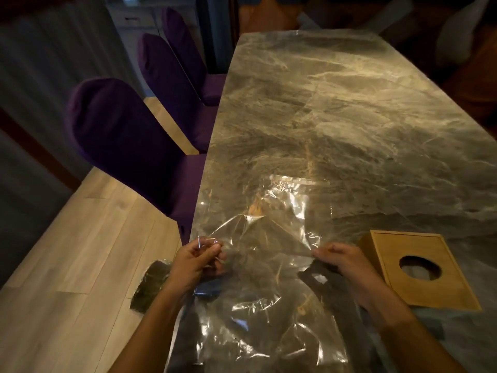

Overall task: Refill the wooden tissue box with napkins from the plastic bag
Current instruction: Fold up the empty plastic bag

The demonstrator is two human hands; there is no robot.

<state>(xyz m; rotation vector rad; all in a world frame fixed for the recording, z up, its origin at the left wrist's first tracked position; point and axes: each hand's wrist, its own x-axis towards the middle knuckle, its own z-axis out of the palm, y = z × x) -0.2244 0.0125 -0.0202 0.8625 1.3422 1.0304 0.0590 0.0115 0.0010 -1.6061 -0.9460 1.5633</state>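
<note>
Clear glossy plastic bag, tan wooden tissue box, grey veined marble tabletop, purple chairs, pale woodgrain floor

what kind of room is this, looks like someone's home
Most likely a home dining room: a long grey marble-patterned table with purple upholstered chairs along one side, pale wood plank flooring, and a white drawer cabinet at the back.
</note>
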